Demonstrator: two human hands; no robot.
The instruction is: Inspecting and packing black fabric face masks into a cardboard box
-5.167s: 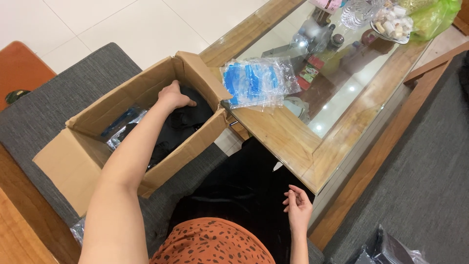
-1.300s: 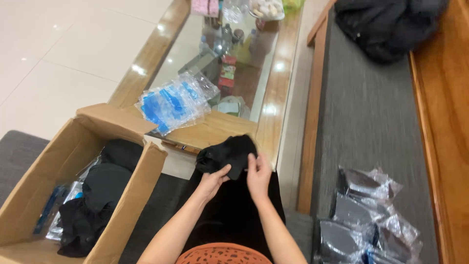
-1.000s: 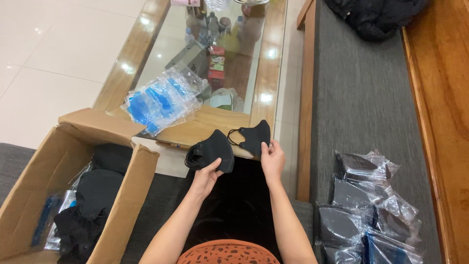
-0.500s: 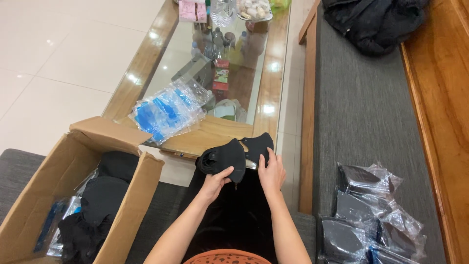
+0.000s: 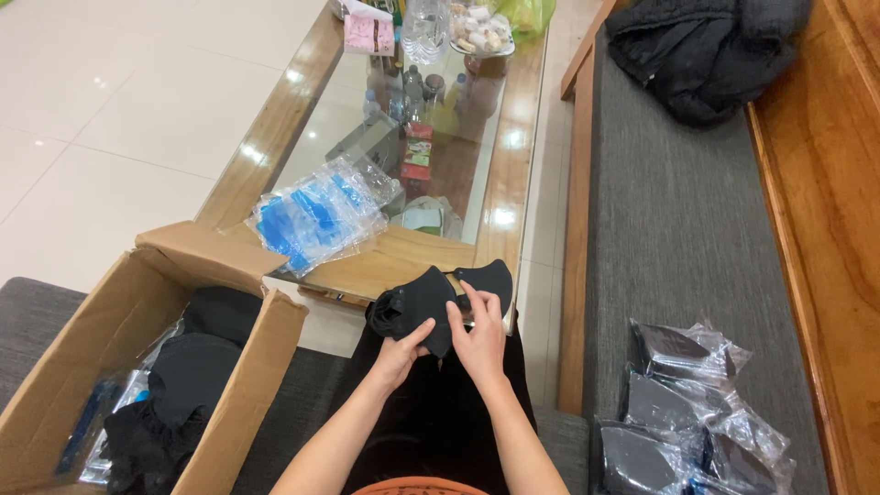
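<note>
My left hand (image 5: 401, 353) and my right hand (image 5: 477, 335) hold a small stack of black fabric face masks (image 5: 414, 305) above my lap, at the near edge of the coffee table. One mask (image 5: 486, 276) sticks out to the right under my right fingers. An open cardboard box (image 5: 119, 321) to my left holds more black masks (image 5: 192, 367) and plastic wrappers. Several clear bags packed with black masks (image 5: 683, 408) lie on the grey cushion to my right.
A wood-framed glass coffee table (image 5: 513, 183) carries a bundle of blue-and-clear plastic bags (image 5: 316, 215), bottles, a pink box and a bowl of snacks. A black jacket (image 5: 701, 50) lies on the grey bench cushion (image 5: 678, 229). White tiled floor spreads at the left.
My left hand left the box and joined my right. The masks were pulled apart a second ago and are now gathered together between both hands. My view has swung to the right.
</note>
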